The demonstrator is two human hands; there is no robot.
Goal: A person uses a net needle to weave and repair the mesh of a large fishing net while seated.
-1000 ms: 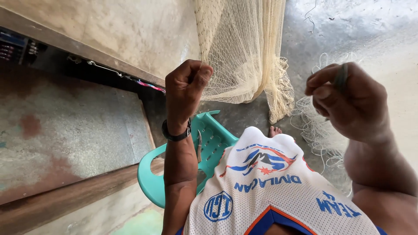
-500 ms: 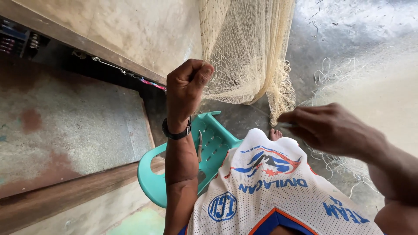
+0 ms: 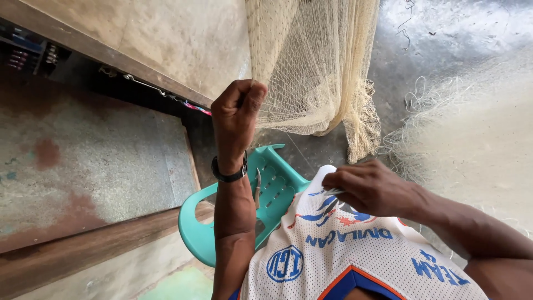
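A cream fishing net [image 3: 311,61] hangs from the top of the view and drapes onto the floor. My left hand [image 3: 237,114] is raised and pinches the net's edge between thumb and fingers; a black watch sits on that wrist. My right hand [image 3: 369,189] rests low over my lap, on a white mesh jersey [image 3: 338,250], with its fingers closed on a thin light object that I cannot make out. I sit on a teal plastic chair [image 3: 277,183].
More loose net [image 3: 477,139] lies spread on the grey concrete floor at the right. A wooden beam [image 3: 105,53] and a worn concrete wall [image 3: 89,166] run along the left.
My right hand has dropped from shoulder height at the right down to my lap over the jersey. My left hand has stayed on the net.
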